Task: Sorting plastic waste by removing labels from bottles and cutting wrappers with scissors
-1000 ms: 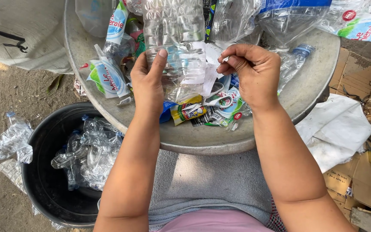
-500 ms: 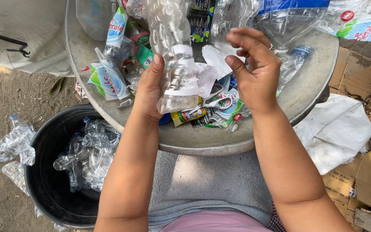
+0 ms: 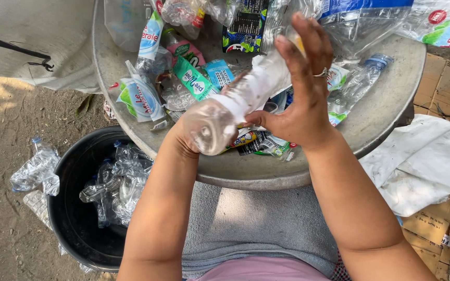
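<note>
A clear plastic bottle point(image 3: 225, 112) lies tilted, its base pointing toward me, over a round grey metal tray point(image 3: 381, 109). My left hand point(image 3: 180, 138) is mostly hidden behind the bottle's base and grips it from below. My right hand point(image 3: 300, 91), a ring on one finger, presses its palm against the bottle's upper side with the fingers spread upward. Torn coloured labels point(image 3: 194, 78) and other crushed clear bottles point(image 3: 355, 86) lie piled on the tray behind the hands.
A black tub point(image 3: 71, 229) at lower left holds several crushed clear bottles point(image 3: 115, 182). More flattened bottles point(image 3: 35, 169) lie on the dirt beside it. White cloth point(image 3: 420, 166) and cardboard point(image 3: 444, 78) lie on the right. A grey cloth point(image 3: 246, 224) covers my lap.
The bottle has swung from upright to tilted with its base toward me. My right hand moved from the label edge to flat against the bottle's side.
</note>
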